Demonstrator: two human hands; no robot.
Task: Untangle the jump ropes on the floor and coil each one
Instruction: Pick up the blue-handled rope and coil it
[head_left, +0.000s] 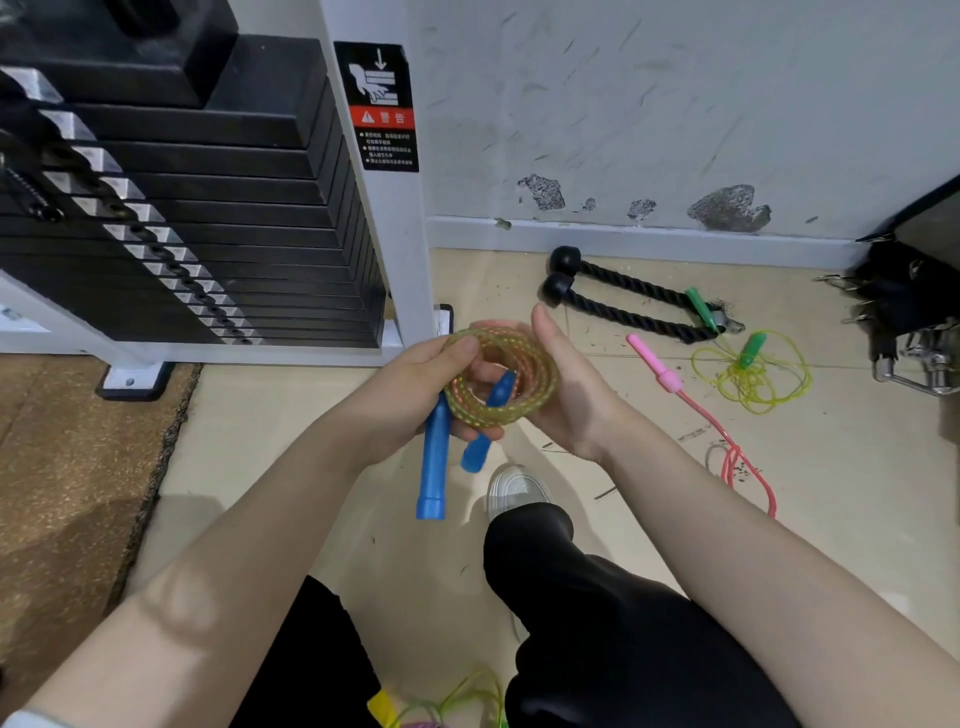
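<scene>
A yellow-green speckled jump rope (524, 382) is wound into a tight coil between my hands, above the floor. Its two blue handles (435, 462) hang down from the coil. My left hand (426, 389) grips the coil's left side, thumb on top and fingers through the ring. My right hand (563, 387) cups the coil's right side from behind with its fingers straight. On the floor to the right lies a pink-handled rope (655, 364) with its cord loose. Beyond it is a thin yellow rope (753, 376) in a loose tangle with green handles (752, 349).
A black weight stack (208, 208) in a white frame stands at the left, with a brown mat (67, 467) beside it. A black thick rope attachment (623, 299) lies by the wall. Metal clips and black gear (914, 332) sit at the right. More yellow-green cord (457, 699) lies near my knees.
</scene>
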